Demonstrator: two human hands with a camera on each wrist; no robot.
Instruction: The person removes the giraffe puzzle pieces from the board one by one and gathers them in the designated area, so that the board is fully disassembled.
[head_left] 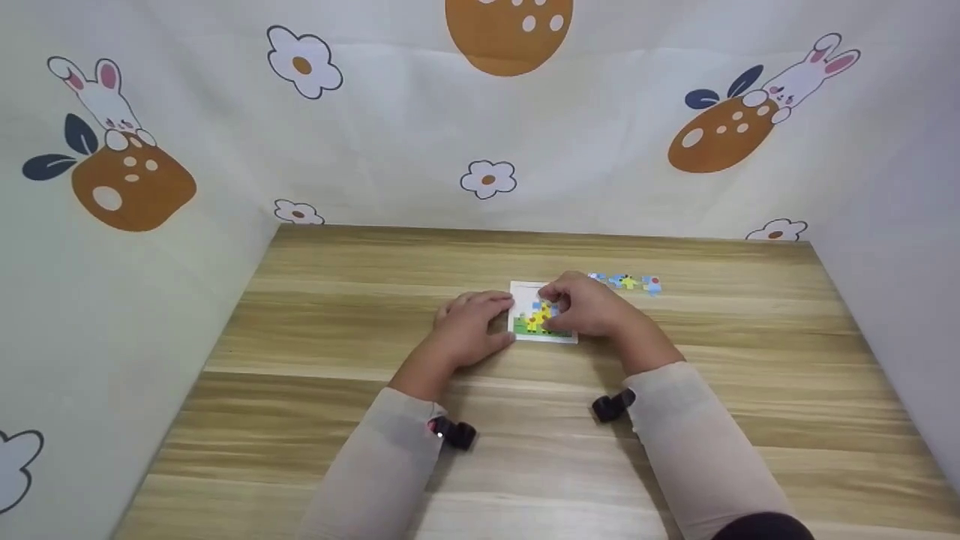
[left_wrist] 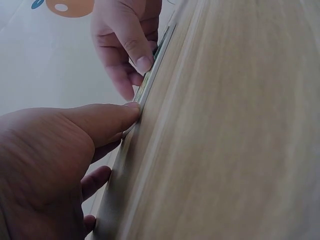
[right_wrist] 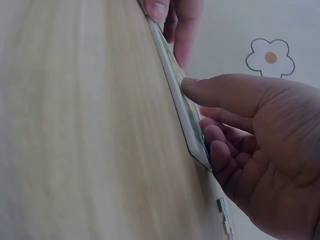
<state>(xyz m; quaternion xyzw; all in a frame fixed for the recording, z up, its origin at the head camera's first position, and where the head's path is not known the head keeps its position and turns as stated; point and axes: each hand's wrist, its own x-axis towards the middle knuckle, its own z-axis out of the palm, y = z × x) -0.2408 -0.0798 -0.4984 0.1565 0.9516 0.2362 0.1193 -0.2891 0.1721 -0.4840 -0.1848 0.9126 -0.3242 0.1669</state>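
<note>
A small white-framed jigsaw puzzle [head_left: 544,339] lies on the wooden table, showing a yellow giraffe over green ground; the upper left of its tray is bare white. At its left edge rests my left hand [head_left: 469,326], thumb by the near corner and fingers spread toward the far one. The left thumb [left_wrist: 117,119] lies against the frame. Over the right part of the picture, my right hand [head_left: 589,304] bends its fingers, thumb and forefinger tips down on the pieces. The right thumb [right_wrist: 215,92] touches the puzzle's face; whether a piece is pinched there I cannot tell.
Several loose puzzle pieces [head_left: 628,282], blue and yellow, lie in a row beyond the right hand. Patterned cloth [head_left: 390,135] hangs behind and beside the table [head_left: 337,300]. A black wrist camera [head_left: 454,433] sits on the left sleeve, another camera [head_left: 613,406] on the right.
</note>
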